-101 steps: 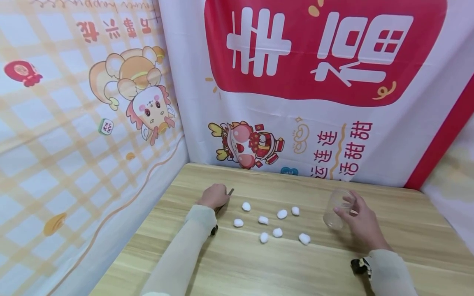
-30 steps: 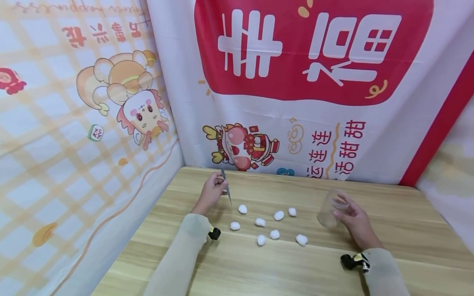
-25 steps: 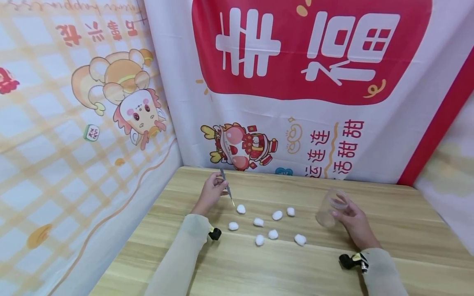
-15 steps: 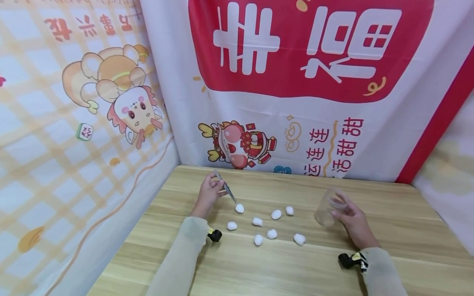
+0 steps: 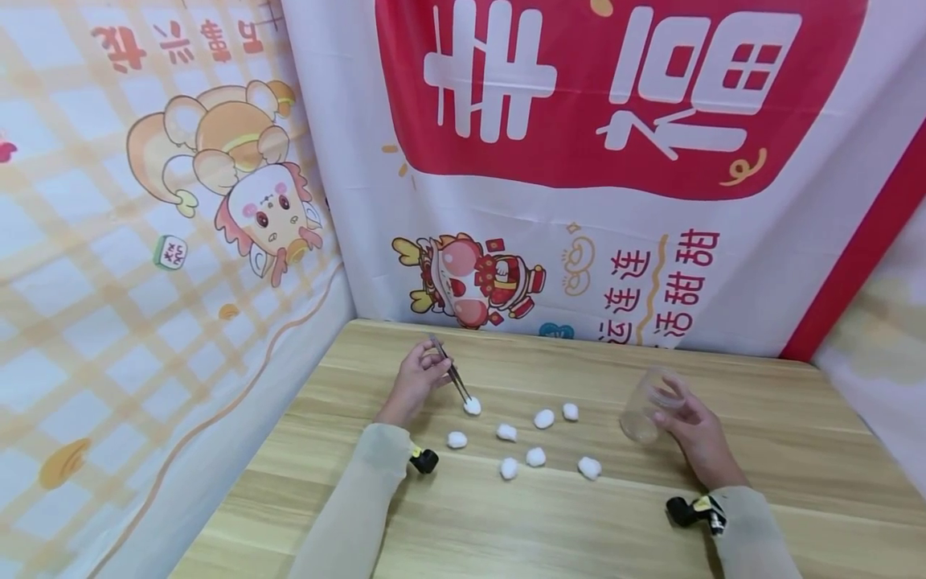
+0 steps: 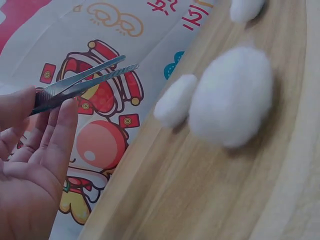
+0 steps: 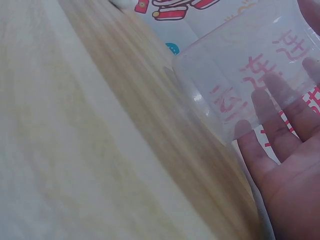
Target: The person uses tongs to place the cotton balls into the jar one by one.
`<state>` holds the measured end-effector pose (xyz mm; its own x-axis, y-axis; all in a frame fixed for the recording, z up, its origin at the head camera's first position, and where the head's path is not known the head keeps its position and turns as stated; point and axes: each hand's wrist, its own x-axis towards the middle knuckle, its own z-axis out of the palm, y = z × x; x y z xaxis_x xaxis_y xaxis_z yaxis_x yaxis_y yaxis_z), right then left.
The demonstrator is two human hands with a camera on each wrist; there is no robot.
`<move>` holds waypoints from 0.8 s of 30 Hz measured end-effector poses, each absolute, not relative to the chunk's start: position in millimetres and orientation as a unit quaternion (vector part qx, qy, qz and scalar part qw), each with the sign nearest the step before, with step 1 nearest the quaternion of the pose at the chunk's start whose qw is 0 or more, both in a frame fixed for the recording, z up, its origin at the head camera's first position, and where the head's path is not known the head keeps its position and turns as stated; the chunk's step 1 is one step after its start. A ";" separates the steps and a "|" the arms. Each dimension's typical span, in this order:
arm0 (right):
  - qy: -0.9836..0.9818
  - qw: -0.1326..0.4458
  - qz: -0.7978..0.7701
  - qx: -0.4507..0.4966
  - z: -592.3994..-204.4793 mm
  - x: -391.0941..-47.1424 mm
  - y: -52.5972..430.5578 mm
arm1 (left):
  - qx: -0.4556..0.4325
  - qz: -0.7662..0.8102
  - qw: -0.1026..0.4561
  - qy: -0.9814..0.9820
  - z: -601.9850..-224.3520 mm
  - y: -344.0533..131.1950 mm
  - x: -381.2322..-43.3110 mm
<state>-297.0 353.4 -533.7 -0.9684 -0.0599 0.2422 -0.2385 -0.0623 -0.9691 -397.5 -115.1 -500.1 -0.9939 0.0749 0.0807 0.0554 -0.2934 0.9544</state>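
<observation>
My left hand (image 5: 415, 382) pinches metal tweezers (image 5: 450, 373) between thumb and fingers. In the head view their tips overlap a white cotton ball (image 5: 472, 406) at the back left of the scattered group. From the left wrist, the two arms of the tweezers (image 6: 85, 82) stand slightly apart above my fingers, with a large cotton ball (image 6: 232, 97) to their right. My right hand (image 5: 700, 430) grips a clear plastic cup (image 5: 640, 410), tilted, on the right side. In the right wrist view my fingers (image 7: 272, 132) show through and behind the cup (image 7: 210, 95).
Several more cotton balls lie spread over the wooden table (image 5: 579, 531) between my hands, such as one cotton ball (image 5: 589, 468) nearest the cup. A printed cloth (image 5: 579, 209) hangs behind the table's back edge, and another covers the left side.
My left hand, earlier low over the tweezers, has raised them and angled their tips down to the back-left cotton ball. My right hand keeps the cup in nearly the same place.
</observation>
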 end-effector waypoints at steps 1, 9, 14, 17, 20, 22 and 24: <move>-0.685 0.062 0.719 0.106 -533.4 -296.8 353.5 | 0.056 0.804 0.007 0.592 -500.5 -115.1 -397.1; -0.688 0.063 0.715 0.104 -533.3 -297.3 353.3 | 0.062 0.811 -0.008 0.581 -508.2 -117.1 -397.8; -0.683 0.066 0.719 0.113 -533.2 -296.6 353.9 | 0.082 0.795 -0.018 0.601 -508.9 -114.9 -403.4; -0.676 0.065 0.725 0.114 -532.9 -296.3 354.7 | 0.099 0.786 -0.014 0.610 -506.6 -113.7 -407.6; -0.676 0.066 0.725 0.113 -533.5 -296.1 355.4 | 0.097 0.785 -0.010 0.612 -505.0 -114.4 -410.1; -0.675 0.065 0.727 0.112 -534.0 -296.4 354.9 | 0.088 0.784 -0.009 0.614 -505.5 -115.7 -410.0; -0.673 0.065 0.728 0.112 -534.8 -296.7 354.3 | 0.080 0.783 -0.005 0.617 -507.5 -116.5 -409.0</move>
